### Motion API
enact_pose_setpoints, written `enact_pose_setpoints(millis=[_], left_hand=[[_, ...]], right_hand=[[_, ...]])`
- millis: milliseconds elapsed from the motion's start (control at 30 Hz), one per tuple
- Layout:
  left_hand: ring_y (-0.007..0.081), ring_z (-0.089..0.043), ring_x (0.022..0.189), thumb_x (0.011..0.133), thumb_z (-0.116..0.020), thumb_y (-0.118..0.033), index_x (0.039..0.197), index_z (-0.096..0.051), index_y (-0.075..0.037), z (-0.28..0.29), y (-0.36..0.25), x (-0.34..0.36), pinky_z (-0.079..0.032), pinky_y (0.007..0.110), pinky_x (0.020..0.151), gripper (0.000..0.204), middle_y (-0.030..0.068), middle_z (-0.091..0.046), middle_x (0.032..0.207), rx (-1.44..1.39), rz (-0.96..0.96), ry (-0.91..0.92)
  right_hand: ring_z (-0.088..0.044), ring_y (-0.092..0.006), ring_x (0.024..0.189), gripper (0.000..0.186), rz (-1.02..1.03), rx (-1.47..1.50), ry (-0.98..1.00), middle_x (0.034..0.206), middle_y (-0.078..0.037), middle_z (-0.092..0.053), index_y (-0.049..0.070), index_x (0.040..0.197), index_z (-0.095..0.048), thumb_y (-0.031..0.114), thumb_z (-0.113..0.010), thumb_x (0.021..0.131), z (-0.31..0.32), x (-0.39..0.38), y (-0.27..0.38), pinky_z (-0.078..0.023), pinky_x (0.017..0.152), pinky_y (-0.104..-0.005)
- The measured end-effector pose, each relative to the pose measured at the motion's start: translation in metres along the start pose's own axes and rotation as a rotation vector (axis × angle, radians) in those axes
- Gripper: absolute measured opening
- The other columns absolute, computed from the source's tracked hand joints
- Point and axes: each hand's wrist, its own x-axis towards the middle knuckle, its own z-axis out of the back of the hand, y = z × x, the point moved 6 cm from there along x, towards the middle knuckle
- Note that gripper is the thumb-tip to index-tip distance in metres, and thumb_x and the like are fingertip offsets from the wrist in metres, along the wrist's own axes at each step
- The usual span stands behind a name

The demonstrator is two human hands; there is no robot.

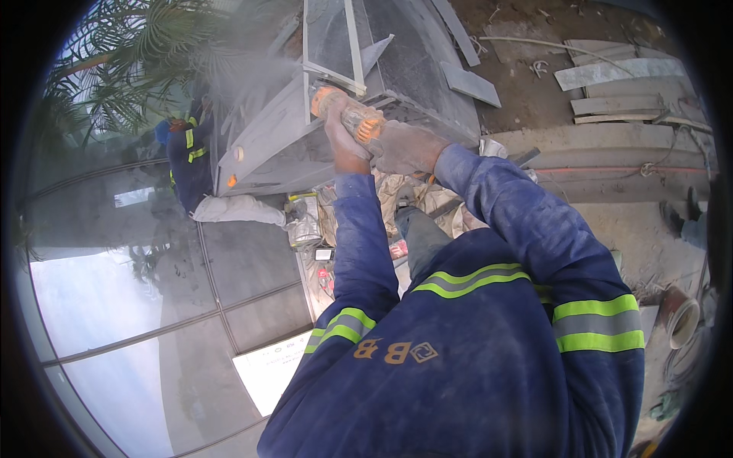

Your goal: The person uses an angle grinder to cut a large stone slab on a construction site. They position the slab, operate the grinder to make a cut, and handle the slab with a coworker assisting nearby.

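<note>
An orange angle grinder [369, 125], coated in pale dust, is gripped in both of my hands. My left hand [341, 136] is closed around the part near its head. At the rear end, my right hand [407, 146] is closed on the body. The grinder's head touches or is very close to the edge of a grey stone slab [282, 145]; its disc is hidden from me. Whitish dust drifts up and left from there. A narrow pale strip [354, 46] runs along the slabs just beyond the head.
At left, a co-worker in a blue cap and dark jacket [200, 153] leans by the slab structure, near palm fronds [126, 49]. Loose stone pieces [618, 72] lie at the far right. Crumpled sheeting [389, 191] and a metal tin [305, 221] are below my hands; glass panels [130, 298] stand left.
</note>
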Motion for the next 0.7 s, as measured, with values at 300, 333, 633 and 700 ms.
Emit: enact_pose_setpoints(millis=[300, 333, 633, 700], left_hand=[[0.0346, -0.065, 0.073, 0.088, -0.063, -0.032, 0.112, -0.048, -0.003, -0.023, 0.008, -0.037, -0.058, 0.047, 0.067, 0.041, 0.0189, -0.061, 0.085, -0.056, 0.072, -0.055], [0.0345, -0.065, 0.073, 0.088, -0.063, -0.033, 0.112, -0.048, -0.003, -0.022, 0.009, -0.037, -0.058, 0.047, 0.068, 0.042, 0.0187, -0.061, 0.085, -0.06, 0.073, -0.052], [0.037, -0.065, 0.079, 0.087, -0.065, -0.032, 0.118, -0.049, -0.004, -0.015, 0.01, -0.032, -0.057, 0.05, 0.071, 0.045, 0.0219, -0.061, 0.093, -0.049, 0.037, -0.06], [0.0368, -0.064, 0.08, 0.087, -0.065, -0.031, 0.119, -0.048, -0.004, -0.014, 0.009, -0.029, -0.057, 0.05, 0.071, 0.045, 0.0217, -0.06, 0.094, -0.037, 0.02, -0.052]], right_hand=[[-0.066, -0.0425, 0.103, 0.055, -0.011, -0.017, -0.075, 0.107, -0.028, -0.063, -0.011, 0.111, -0.055, 0.034, -0.067, 0.082, 0.006, -0.044, 0.005, -0.054, 0.087, -0.0461], [-0.066, -0.0426, 0.103, 0.055, -0.024, -0.002, -0.078, 0.107, -0.029, -0.062, -0.011, 0.111, -0.055, 0.034, -0.067, 0.082, 0.003, -0.044, 0.002, -0.053, 0.087, -0.0464], [-0.065, -0.0385, 0.103, 0.033, 0.044, -0.029, -0.155, 0.102, -0.025, -0.066, -0.002, 0.101, -0.069, 0.023, -0.06, 0.082, 0.005, -0.048, 0.007, -0.054, 0.088, -0.0444], [-0.066, -0.0401, 0.101, 0.038, 0.056, -0.02, -0.147, 0.104, -0.026, -0.065, -0.004, 0.103, -0.066, 0.026, -0.062, 0.081, 0.003, -0.043, 0.004, -0.054, 0.087, -0.0452]])
